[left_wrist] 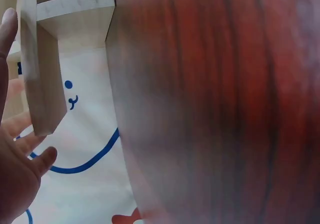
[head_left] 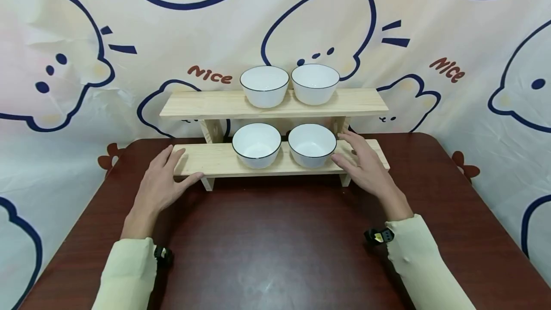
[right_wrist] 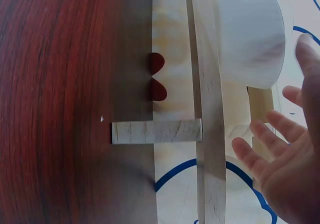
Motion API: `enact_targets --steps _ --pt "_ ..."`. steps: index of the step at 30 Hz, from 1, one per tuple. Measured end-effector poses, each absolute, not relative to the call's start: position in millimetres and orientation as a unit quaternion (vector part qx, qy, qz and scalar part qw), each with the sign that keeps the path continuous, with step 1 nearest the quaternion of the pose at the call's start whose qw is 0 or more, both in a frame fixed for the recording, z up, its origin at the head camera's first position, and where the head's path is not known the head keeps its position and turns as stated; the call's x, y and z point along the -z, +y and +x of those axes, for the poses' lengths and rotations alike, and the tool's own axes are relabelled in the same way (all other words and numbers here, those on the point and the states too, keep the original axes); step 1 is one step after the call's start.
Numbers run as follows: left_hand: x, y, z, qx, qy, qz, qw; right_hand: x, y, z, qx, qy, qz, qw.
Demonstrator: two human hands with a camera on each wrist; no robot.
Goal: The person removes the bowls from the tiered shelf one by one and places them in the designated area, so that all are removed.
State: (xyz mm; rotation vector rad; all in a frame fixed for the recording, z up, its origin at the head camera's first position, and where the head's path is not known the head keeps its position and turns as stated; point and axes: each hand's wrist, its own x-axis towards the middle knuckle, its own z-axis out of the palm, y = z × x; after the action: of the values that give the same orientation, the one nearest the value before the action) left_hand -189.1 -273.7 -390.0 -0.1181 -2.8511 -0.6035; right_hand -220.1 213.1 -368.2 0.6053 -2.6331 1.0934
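A two-tier wooden shelf (head_left: 202,160) stands at the back of the table. Two white bowls with dark rims sit on its lower board, a left bowl (head_left: 256,146) and a right bowl (head_left: 312,146). My left hand (head_left: 161,183) is at the left end of the lower board, thumb in front of the edge and fingers spread. In the left wrist view, the board's end (left_wrist: 42,94) comes between thumb and fingers. Over the right part of the lower board, my right hand (head_left: 366,166) has its fingers extended, thumb tip beside the right bowl. Neither hand grips anything.
Two more white bowls, a left one (head_left: 264,87) and a right one (head_left: 315,85), stand on the upper board (head_left: 193,104). A dark red-brown table (head_left: 267,243) lies in front. Behind hangs a pale curtain (head_left: 232,37) with blue cartoon outlines.
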Motion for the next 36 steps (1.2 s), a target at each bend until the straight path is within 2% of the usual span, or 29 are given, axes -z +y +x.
enact_targets --steps 9,17,24,36 --pt "392.2 -277.0 -199.1 0.248 -0.959 -0.037 0.129 369.9 203.2 -224.2 -0.437 -0.87 0.205 0.096" --pt "391.2 -278.5 -202.7 0.252 -0.962 -0.031 0.103 374.0 193.4 -225.7 -0.508 -0.835 0.198 0.081" --pt "392.9 -280.1 -203.8 0.261 -0.961 -0.025 0.083 376.9 187.1 -226.6 -0.51 -0.837 0.173 0.095" --pt "396.3 -281.4 -202.7 0.28 -0.957 -0.005 0.082 380.8 182.6 -228.1 -0.568 -0.802 0.169 0.076"
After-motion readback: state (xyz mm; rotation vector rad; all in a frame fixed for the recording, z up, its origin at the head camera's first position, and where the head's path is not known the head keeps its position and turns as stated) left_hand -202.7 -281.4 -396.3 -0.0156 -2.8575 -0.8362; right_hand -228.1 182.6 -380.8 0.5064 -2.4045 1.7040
